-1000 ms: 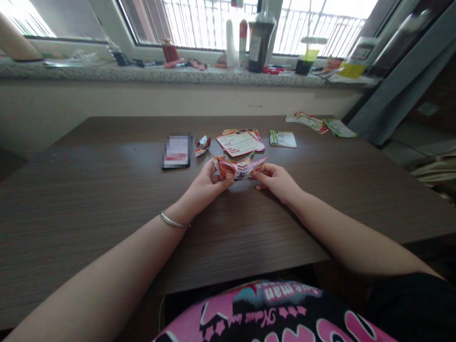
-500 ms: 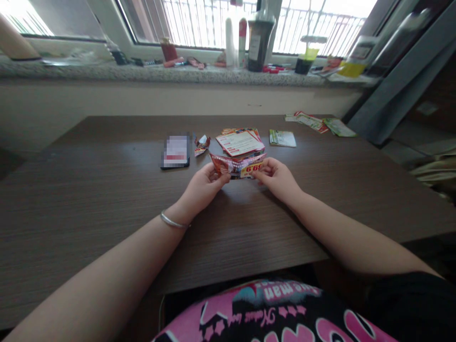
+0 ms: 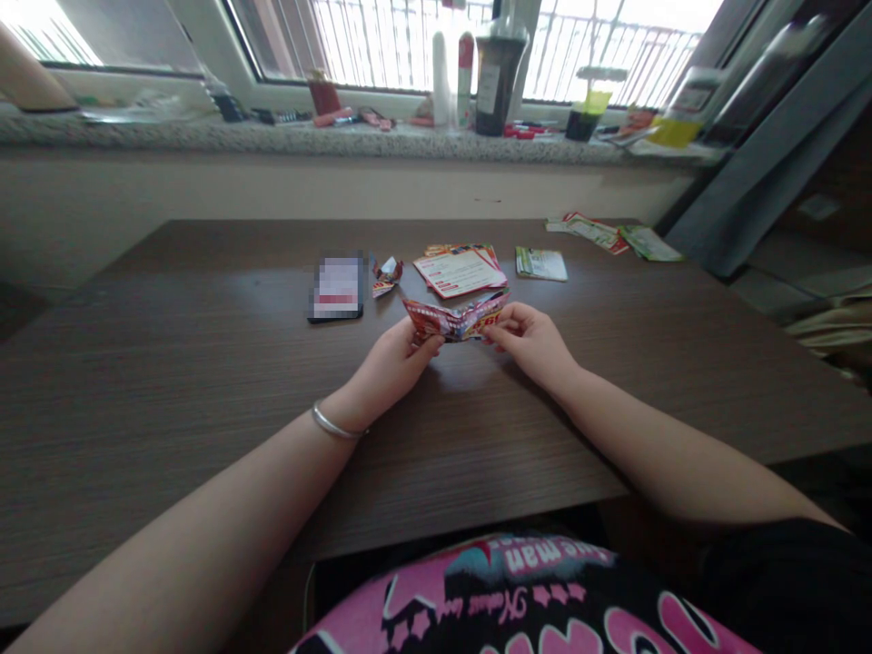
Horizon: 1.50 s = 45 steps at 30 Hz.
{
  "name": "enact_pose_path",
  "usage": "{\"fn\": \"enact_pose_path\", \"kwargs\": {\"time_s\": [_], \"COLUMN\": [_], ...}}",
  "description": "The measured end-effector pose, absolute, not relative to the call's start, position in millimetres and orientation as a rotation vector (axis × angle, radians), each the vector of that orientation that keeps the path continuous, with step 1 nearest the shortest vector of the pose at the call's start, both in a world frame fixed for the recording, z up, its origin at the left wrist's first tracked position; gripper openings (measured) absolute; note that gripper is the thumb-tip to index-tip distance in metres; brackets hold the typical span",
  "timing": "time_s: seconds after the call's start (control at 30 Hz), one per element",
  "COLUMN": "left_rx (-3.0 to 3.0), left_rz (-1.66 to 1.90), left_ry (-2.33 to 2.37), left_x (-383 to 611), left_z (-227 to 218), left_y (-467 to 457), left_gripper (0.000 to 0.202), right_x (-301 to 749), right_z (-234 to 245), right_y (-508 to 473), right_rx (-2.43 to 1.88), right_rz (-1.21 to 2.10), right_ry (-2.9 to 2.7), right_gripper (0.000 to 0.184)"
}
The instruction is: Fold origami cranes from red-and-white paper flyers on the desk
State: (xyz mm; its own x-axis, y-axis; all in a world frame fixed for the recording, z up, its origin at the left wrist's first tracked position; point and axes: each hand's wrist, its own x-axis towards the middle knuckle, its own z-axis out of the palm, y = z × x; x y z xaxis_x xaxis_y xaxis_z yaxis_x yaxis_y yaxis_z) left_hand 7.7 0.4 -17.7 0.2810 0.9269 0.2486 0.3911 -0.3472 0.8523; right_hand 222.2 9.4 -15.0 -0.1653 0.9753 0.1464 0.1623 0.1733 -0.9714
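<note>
Between my two hands is a creased, printed paper leaflet (image 3: 455,318), red and pink with yellow lettering, held a little above the table. My left hand (image 3: 399,354) pinches its left end, with the thumb on the near side. At the other end, the thumb and fingers of my right hand (image 3: 531,338) grip the right edge. The leaflet bends inward along its middle. Just beyond it lies a stack of printed cards (image 3: 460,272), the top one white with red borders. A folded paper piece (image 3: 387,276) sits left of that stack.
A dark-edged phone-like item (image 3: 335,289), its face blurred, lies at left on the brown table (image 3: 204,381). Right of the stack are a small green-and-white paper pile (image 3: 540,264) and loose leaflets (image 3: 599,233). Bottles and a dark cup (image 3: 491,86) line the windowsill.
The leaflet has folded more sharply at its middle, and its yellow lettering is turned further from view. My left hand has shifted slightly right.
</note>
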Motion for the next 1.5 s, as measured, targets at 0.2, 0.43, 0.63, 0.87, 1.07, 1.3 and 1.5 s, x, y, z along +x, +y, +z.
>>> {"fn": "enact_pose_path", "kwargs": {"time_s": [0.2, 0.43, 0.63, 0.87, 1.07, 1.3, 1.5], "left_rx": [1.913, 2.071, 1.994, 1.872, 1.713, 1.629, 1.64], "left_rz": [0.977, 0.945, 0.922, 0.982, 0.982, 0.982, 0.943], "left_ry": [1.152, 1.048, 1.089, 1.045, 1.051, 1.03, 1.11], "left_x": [8.3, 11.1, 12.3, 18.5, 19.0, 18.4, 16.8], "left_z": [-16.3, -12.0, -10.3, -12.9, -17.4, -15.3, -14.4], "left_y": [-0.1, -4.2, -5.9, -7.7, -6.3, -5.2, -5.3], "left_gripper": [0.021, 0.019, 0.02, 0.021, 0.028, 0.029, 0.028], "right_x": [222.3, 222.2, 220.6, 214.9, 211.6, 210.6, 211.4], "right_z": [-17.1, -14.3, -13.1, -12.0, -10.4, -13.9, -15.4], "right_y": [7.6, 1.6, 0.3, -1.6, -0.5, 3.0, 3.0], "right_rx": [-1.115, -1.131, -1.111, -1.117, -1.073, -1.059, -1.052], "right_rz": [1.034, 0.833, 0.86, 0.991, 1.18, 1.324, 1.348], "right_ry": [-1.623, -1.814, -1.811, -1.727, -1.595, -1.485, -1.473], "right_gripper": [0.02, 0.016, 0.019, 0.026, 0.035, 0.039, 0.037]}}
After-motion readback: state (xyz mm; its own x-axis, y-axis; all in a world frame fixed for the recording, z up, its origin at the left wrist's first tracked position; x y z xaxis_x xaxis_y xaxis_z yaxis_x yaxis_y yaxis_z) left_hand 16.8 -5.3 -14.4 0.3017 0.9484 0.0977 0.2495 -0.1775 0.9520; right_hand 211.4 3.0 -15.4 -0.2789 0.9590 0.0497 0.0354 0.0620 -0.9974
